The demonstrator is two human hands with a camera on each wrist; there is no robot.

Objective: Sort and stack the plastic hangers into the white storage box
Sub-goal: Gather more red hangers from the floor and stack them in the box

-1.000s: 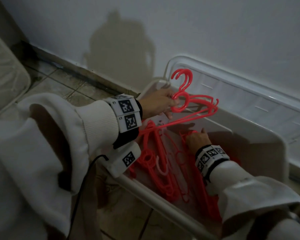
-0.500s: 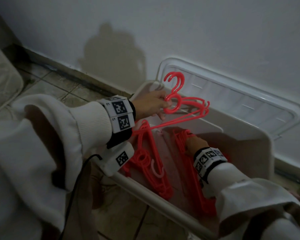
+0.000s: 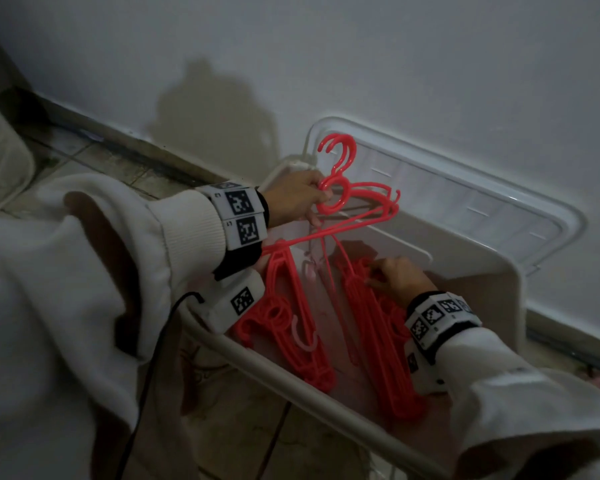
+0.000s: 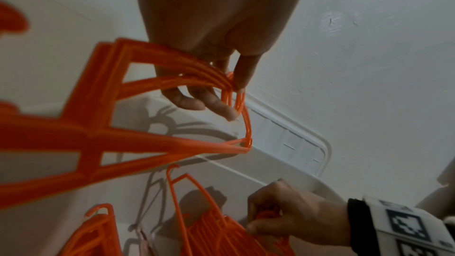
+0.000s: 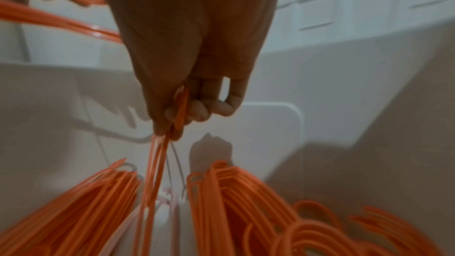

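Red hangers pinched in both hands' fingers above white box.

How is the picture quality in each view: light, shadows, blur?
Head view: dim, sharp enough; a person's shadow falls on the wall. Left wrist view: the near hangers are blurred and look stretched; the left hand is in shade. Right wrist view: soft all over; the right hand is dark.

Clear lid leaning on wall; tiled floor
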